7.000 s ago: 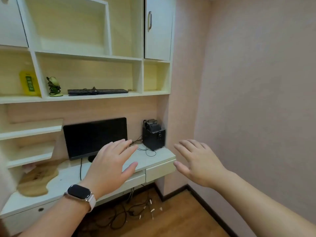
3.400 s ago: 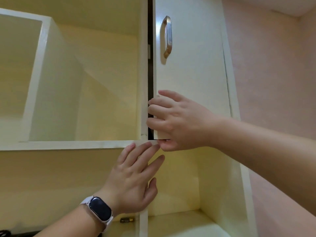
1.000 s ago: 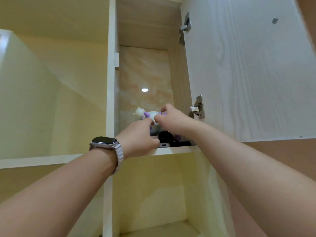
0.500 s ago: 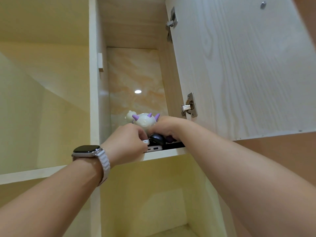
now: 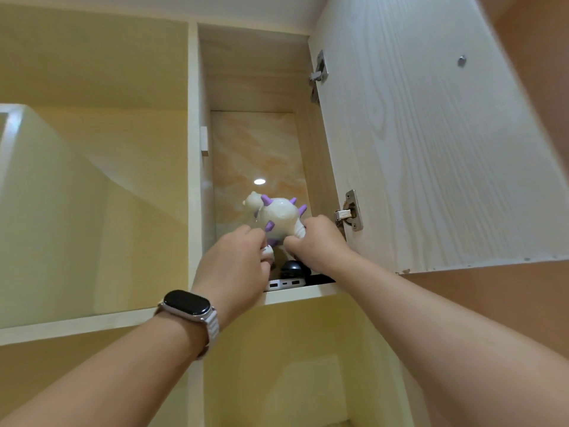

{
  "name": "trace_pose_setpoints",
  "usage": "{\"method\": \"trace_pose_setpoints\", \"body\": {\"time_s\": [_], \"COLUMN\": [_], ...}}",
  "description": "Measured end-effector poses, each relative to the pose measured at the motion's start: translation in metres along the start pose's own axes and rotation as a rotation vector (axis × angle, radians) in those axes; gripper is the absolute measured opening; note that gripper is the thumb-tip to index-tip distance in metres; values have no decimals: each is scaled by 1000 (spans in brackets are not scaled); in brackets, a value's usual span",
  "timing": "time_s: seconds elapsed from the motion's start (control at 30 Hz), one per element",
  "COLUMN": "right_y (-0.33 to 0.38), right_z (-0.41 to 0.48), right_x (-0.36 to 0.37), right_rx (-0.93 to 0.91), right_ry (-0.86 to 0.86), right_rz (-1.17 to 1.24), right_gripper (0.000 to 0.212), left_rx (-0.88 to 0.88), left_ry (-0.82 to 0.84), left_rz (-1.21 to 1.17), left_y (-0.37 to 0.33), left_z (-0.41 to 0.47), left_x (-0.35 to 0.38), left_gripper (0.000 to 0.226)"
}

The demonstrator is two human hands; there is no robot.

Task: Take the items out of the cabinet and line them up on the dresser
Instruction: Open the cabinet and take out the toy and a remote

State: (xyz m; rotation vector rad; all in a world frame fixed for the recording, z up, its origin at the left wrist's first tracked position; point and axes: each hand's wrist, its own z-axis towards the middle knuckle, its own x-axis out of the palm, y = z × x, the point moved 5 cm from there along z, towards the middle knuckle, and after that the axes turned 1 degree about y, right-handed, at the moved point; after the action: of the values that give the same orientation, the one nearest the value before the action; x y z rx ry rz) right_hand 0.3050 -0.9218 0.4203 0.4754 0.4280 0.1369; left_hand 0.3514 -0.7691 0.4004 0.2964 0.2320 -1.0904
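Observation:
A white toy animal with purple spikes (image 5: 278,215) is raised just above the floor of the open upper cabinet (image 5: 295,293). My left hand (image 5: 235,261), with a watch on its wrist, grips the toy's lower left side. My right hand (image 5: 317,243) grips its lower right side. Under the toy lie a black rounded object (image 5: 292,268) and a white power bank (image 5: 284,284) with its ports facing me at the shelf edge. The dresser is out of view.
The cabinet door (image 5: 431,134) is swung open to the right, its two hinges showing. To the left is an open shelf compartment (image 5: 92,195) with a slanted panel. Another open cubby (image 5: 277,359) lies below the cabinet.
Both hands have closed on the toy and lifted it slightly off the shelf; the black object and power bank beneath are more exposed.

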Motion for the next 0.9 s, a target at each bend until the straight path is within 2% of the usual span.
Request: {"method": "trace_pose_setpoints", "body": {"time_s": [0.17, 0.27, 0.43, 0.57, 0.7, 0.77, 0.9], "right_y": [10, 11, 12, 18, 15, 14, 16], "right_z": [-17, -31, -59, -81, -104, -117, -148], "right_x": [-16, -23, -32, -37, -34, -33, -35], "right_rx": [-207, -300, -216, -218, -177, -177, -207], "right_ry": [-253, -339, -334, -371, -350, -350, -362], "right_rz": [19, 120, 397, 469, 571, 570, 588], "right_gripper": [19, 15, 11, 19, 5, 8, 7], "left_rx": [248, 241, 211, 22, -291, -386, -547], "left_ry": [-234, -302, -398, -427, -494, -506, -498], "left_rz": [56, 65, -36, -268, -477, -570, -909], "left_y": [-6, 0, 6, 15, 22, 23, 16], "left_z": [-13, -22, -45, -69, -92, -102, -129], "left_x": [-24, -34, -47, -55, -58, -53, -42], "left_gripper": [24, 17, 22, 18, 16, 18, 17]}}
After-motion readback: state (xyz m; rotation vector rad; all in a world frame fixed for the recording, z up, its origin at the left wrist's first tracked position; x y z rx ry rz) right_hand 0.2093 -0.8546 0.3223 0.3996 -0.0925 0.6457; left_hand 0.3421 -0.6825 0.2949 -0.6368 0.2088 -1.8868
